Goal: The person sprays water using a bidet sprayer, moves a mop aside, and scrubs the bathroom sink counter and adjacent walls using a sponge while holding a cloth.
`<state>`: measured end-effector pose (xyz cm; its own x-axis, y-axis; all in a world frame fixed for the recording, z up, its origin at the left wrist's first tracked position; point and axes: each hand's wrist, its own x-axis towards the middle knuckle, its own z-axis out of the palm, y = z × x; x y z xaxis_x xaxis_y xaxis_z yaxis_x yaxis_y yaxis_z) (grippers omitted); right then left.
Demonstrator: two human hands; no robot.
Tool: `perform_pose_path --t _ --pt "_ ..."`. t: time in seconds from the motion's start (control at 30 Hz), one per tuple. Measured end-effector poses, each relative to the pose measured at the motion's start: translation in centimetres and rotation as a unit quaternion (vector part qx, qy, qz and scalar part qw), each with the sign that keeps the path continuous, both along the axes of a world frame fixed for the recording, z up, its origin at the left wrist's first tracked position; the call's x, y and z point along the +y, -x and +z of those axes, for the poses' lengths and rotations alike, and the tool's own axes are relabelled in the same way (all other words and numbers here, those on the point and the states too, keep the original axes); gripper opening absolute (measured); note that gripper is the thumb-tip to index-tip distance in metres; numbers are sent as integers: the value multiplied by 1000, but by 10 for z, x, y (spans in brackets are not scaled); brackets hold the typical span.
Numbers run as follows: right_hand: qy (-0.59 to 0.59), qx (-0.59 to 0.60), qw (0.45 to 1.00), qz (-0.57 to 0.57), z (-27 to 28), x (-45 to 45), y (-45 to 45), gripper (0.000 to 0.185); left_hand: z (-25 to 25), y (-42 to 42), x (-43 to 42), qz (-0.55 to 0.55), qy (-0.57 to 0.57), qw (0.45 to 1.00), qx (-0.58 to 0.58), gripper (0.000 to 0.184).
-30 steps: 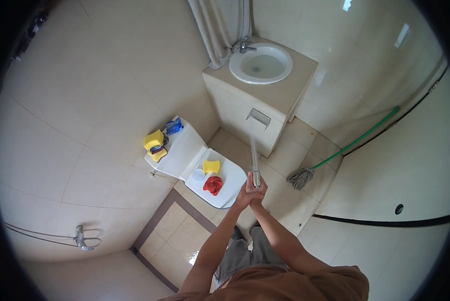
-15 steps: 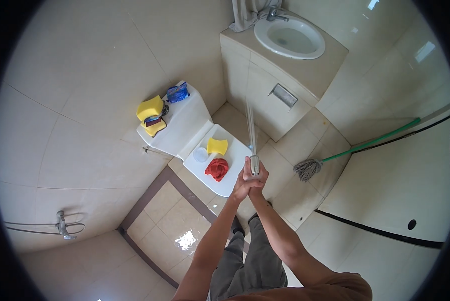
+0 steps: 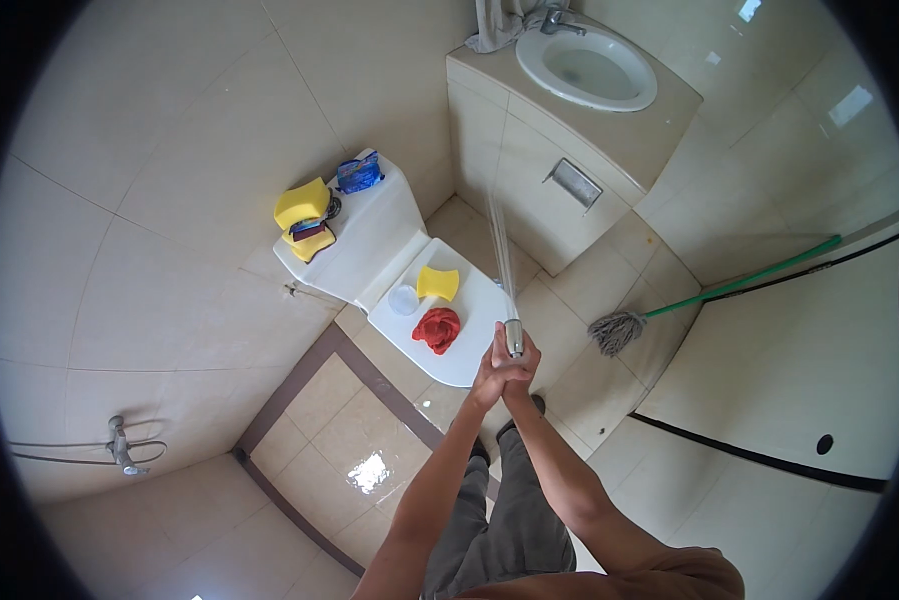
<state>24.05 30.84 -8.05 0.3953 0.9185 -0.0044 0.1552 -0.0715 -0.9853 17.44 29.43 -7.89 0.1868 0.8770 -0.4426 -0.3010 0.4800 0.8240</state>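
Note:
Both my left hand (image 3: 488,377) and my right hand (image 3: 519,372) are wrapped round a silver sprayer nozzle (image 3: 514,338), pressed against each other. Thin streams of water (image 3: 501,250) leave it toward the corner between toilet and washbasin cabinet. Left of my hands, the closed toilet lid (image 3: 469,335) bears a yellow sponge (image 3: 437,283), a clear round container (image 3: 403,299) and a crumpled red cloth (image 3: 436,330). On the toilet tank (image 3: 369,240) lie more yellow sponges (image 3: 302,204) and a blue packet (image 3: 359,173).
A washbasin (image 3: 586,68) with a tap stands at the upper right. A mop (image 3: 617,332) with a green handle leans at the right. A wall tap (image 3: 121,446) with a hose is at the lower left. Light reflects off floor tiles (image 3: 349,445) inside a brown border.
The view has shifted, with the basin now higher and farther right and the toilet slightly higher. Both hands have kept their grip on the nozzle, and water still flows.

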Motion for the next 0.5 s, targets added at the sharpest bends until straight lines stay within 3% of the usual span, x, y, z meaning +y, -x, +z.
perform_pose_path --t 0.23,0.37,0.43,0.5 --pt "37 -89 995 -5 -13 -20 -2 27 14 -1 -17 5 63 998 -17 98" --pt "36 -39 999 -11 -14 -29 -8 27 0 -6 -25 -11 63 998 -2 99" --pt "-3 20 1000 -22 -13 -30 -10 25 8 -10 -24 -13 57 998 3 100" --pt "-6 2 1000 -24 -10 -27 -16 23 28 -13 -21 -29 42 998 25 102"
